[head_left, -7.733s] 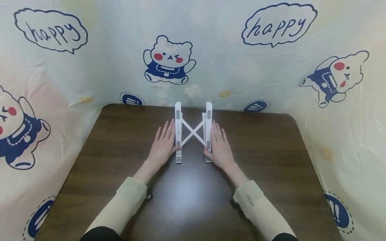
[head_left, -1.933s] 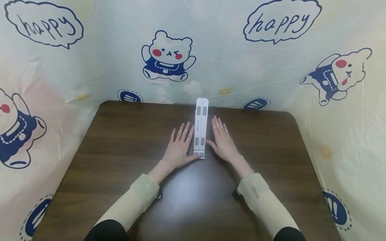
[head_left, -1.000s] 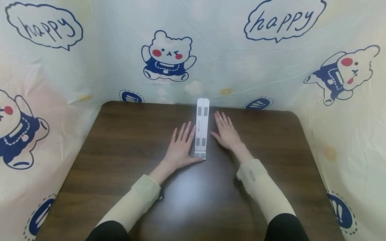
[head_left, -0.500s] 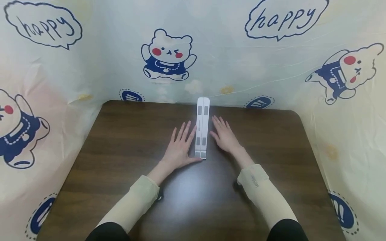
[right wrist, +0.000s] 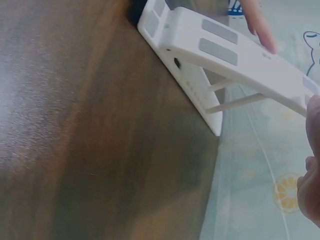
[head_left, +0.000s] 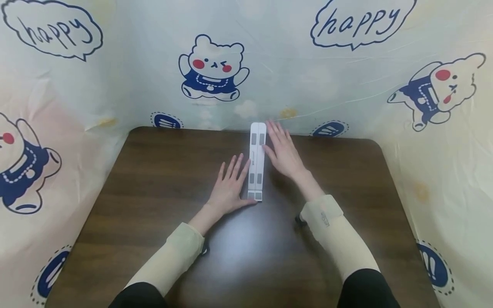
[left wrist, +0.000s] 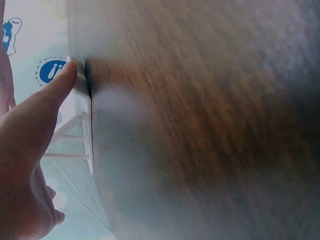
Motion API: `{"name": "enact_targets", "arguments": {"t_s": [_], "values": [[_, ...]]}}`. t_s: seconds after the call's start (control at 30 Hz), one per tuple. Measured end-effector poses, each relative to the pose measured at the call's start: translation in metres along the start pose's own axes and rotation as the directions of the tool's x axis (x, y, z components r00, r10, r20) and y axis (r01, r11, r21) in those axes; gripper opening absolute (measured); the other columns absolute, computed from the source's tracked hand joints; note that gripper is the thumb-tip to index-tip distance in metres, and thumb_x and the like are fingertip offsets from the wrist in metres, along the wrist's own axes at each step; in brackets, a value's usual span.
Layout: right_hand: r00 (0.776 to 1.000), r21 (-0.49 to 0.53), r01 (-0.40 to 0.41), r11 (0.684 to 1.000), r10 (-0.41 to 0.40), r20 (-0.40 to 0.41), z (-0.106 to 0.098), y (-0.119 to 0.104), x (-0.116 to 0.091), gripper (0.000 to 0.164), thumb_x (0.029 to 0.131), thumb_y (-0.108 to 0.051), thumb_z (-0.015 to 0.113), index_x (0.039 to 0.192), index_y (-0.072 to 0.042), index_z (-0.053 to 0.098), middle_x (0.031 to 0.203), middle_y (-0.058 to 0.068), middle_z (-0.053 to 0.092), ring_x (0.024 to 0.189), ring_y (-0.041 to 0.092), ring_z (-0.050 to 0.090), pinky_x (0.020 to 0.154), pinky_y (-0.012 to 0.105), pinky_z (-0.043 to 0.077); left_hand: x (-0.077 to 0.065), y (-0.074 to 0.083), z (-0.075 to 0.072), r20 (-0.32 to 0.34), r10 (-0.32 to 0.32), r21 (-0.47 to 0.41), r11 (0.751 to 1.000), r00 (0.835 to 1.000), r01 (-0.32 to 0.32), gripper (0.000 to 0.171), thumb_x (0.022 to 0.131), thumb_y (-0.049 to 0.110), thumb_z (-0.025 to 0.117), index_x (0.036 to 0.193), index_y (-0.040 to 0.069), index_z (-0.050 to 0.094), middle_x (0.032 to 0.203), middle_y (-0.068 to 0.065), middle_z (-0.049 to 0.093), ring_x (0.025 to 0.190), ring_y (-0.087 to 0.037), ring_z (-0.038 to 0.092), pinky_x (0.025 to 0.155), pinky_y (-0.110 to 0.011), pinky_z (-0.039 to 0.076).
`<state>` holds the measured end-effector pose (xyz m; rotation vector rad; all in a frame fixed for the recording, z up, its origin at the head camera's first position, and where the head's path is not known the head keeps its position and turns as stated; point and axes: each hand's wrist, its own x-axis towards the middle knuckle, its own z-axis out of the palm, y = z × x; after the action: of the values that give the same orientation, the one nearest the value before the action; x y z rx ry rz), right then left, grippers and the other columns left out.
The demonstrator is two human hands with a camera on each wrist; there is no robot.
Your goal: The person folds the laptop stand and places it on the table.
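A white folding laptop stand [head_left: 256, 160] stands on the brown table, its two rails side by side and grey pads on top. The right wrist view shows the stand's upper arms [right wrist: 227, 50] raised at a slant over the base, with thin struts between. My left hand [head_left: 225, 190] is spread along its left side, thumb tip at the front lip and straight fingers by the rail. My right hand [head_left: 285, 154] lies along the far right side, thumb at the upper rail, fingers straight. In the left wrist view, my left thumb [left wrist: 60, 85] touches the stand's front end.
The dark wooden table [head_left: 154, 171] has rounded far corners. Behind it and on both sides hangs a pale curtain [head_left: 277, 77] printed with bears and "happy" bubbles. The stand's raised far end overlaps the curtain in the head view.
The stand's rails, spread apart with crossed bars showing 7.7 s ago, are now together. My right hand has moved forward to the stand's far end; my left hand has stayed.
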<state>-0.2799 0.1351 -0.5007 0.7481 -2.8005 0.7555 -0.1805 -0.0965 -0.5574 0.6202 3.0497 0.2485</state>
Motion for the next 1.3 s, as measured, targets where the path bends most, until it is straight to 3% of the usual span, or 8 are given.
{"name": "enact_targets", "arguments": {"t_s": [0.33, 0.57, 0.9, 1.13, 1.3], "values": [[0.999, -0.010, 0.015, 1.000, -0.015, 0.036, -0.014, -0.005, 0.008, 0.073, 0.116, -0.035, 0.054, 0.177, -0.012, 0.022, 0.186, 0.009, 0.016, 0.173, 0.042, 0.015, 0.142, 0.060, 0.008, 0.001, -0.002, -0.001, -0.006, 0.016, -0.011, 1.000, 1.000, -0.016, 0.143, 0.080, 0.082, 0.082, 0.179, 0.020, 0.000, 0.187, -0.013, -0.010, 0.175, -0.037, 0.000, 0.141, -0.064, 0.009], [0.999, 0.001, 0.031, 1.000, -0.031, 0.024, -0.021, -0.006, 0.008, 0.069, 0.115, -0.034, 0.055, 0.175, -0.010, 0.028, 0.187, 0.005, 0.018, 0.174, 0.040, 0.014, 0.142, 0.060, 0.007, 0.004, -0.006, 0.001, -0.013, 0.005, 0.032, 0.999, 1.000, -0.005, 0.144, 0.077, 0.088, 0.078, 0.179, 0.026, -0.003, 0.188, -0.013, -0.008, 0.176, -0.036, -0.001, 0.142, -0.063, 0.008], [0.999, -0.013, 0.034, 0.999, -0.034, 0.017, -0.024, -0.001, 0.004, 0.071, 0.114, -0.034, 0.057, 0.174, -0.007, 0.030, 0.186, 0.006, 0.019, 0.174, 0.038, 0.012, 0.144, 0.053, 0.006, 0.005, -0.015, -0.002, -0.006, 0.012, 0.019, 1.000, 1.000, -0.012, 0.142, 0.075, 0.088, 0.081, 0.178, 0.034, 0.000, 0.188, -0.012, -0.009, 0.175, -0.040, 0.000, 0.141, -0.066, 0.010], [0.999, 0.014, 0.008, 1.000, -0.009, 0.033, -0.028, 0.000, 0.001, 0.072, 0.114, -0.034, 0.058, 0.174, -0.007, 0.029, 0.185, 0.010, 0.024, 0.172, 0.037, 0.023, 0.142, 0.052, 0.021, 0.008, -0.021, -0.003, -0.017, 0.042, 0.014, 0.999, 0.999, -0.042, 0.142, 0.074, 0.085, 0.084, 0.179, 0.034, 0.003, 0.188, -0.010, -0.008, 0.175, -0.042, 0.002, 0.141, -0.066, 0.012], [0.999, 0.010, -0.006, 1.000, 0.005, 0.039, -0.030, 0.001, -0.002, 0.072, 0.114, -0.032, 0.057, 0.174, -0.005, 0.028, 0.184, 0.014, 0.026, 0.173, 0.034, 0.023, 0.142, 0.052, 0.022, 0.009, -0.023, -0.002, -0.024, 0.055, 0.025, 0.998, 0.998, -0.054, 0.142, 0.073, 0.085, 0.084, 0.179, 0.032, 0.005, 0.188, -0.010, -0.004, 0.174, -0.043, 0.005, 0.140, -0.067, 0.014]]}}
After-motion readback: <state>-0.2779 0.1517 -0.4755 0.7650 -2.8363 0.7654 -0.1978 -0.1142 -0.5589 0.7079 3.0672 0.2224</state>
